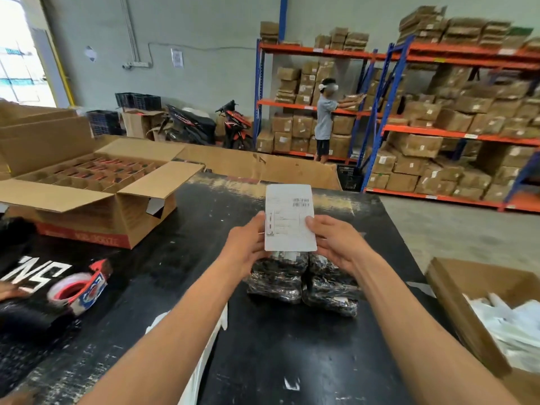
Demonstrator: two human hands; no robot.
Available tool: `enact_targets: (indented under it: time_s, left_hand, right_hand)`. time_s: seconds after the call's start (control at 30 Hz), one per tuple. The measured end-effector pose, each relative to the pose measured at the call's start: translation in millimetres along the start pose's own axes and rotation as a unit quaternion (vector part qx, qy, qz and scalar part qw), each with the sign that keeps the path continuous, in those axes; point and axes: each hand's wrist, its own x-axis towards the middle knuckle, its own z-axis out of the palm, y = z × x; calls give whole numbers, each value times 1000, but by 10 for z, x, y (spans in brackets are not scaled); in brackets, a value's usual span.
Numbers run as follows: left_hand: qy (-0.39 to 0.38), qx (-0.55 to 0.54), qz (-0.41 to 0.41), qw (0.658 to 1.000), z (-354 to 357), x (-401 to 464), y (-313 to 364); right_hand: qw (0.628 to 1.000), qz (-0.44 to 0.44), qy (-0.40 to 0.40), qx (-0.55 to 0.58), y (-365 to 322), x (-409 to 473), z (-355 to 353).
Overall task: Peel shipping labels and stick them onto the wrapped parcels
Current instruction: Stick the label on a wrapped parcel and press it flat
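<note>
**Two hands hold a shipping label above wrapped parcels**

Bare forearms reach forward from the bottom of the view over a black table, scuffed with pale marks. White scraps, perhaps peeled backing, lie under the left forearm at the near edge.

Midway along the table, the left hand and right hand grasp a white label by its two long sides, thumbs in front, fingers behind. It is held upright, printed face toward the camera, a barcode near the top. Whether its backing is off cannot be told. It looks light and floppy, likely to curl or stick to itself, so a grip at the edges, clear of any adhesive, seems wise.

Just below the label, touching the hands, sit the parcels: a few lumpy bundles in dark, glossy film, pressed together on the table. The wrap looks soft and slippery, so the label will probably need smoothing down over an uneven surface.

To the left lies a red and white tape dispenser on something black with white lettering. At the right edge, a cardboard box holds white sheets. Open tabletop lies on both sides of the parcels; the right table edge is near the right forearm.

Farther left, an open carton of small packed goods sits on the table. Beyond, across bare floor, another person stands at shelving stacked with brown boxes, well apart.
</note>
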Motion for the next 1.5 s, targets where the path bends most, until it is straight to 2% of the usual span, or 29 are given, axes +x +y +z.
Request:
enact_targets:
  time_s: [0.17, 0.37, 0.47, 0.87, 1.07, 1.3, 1.5]
  left_hand:
    - [70, 44, 79, 993, -82, 271, 26]
    - [70, 86, 85, 990, -67, 453, -7]
    - [104, 114, 89, 984, -75, 555, -31]
    - [141, 168, 45, 975, -194, 884, -280]
    - [152, 194, 55, 968, -201, 890, -315]
    - [165, 283, 96, 940, -145, 782, -312]
    - [169, 377, 151, 898, -57, 723, -348]
  right_hand:
    - [1000, 17, 5, -12, 69, 212, -56]
    - [996, 41, 37, -74, 146, 451, -133]
    - [992, 42, 46, -114, 161, 545, -121]
    - [943, 0, 105, -314, 361, 783, -15]
    - [924, -6, 113, -365, 408, 804, -6]
    - [900, -5, 112, -421, 412, 768, 37]
    - [867, -40, 136, -478, 442, 685, 129]
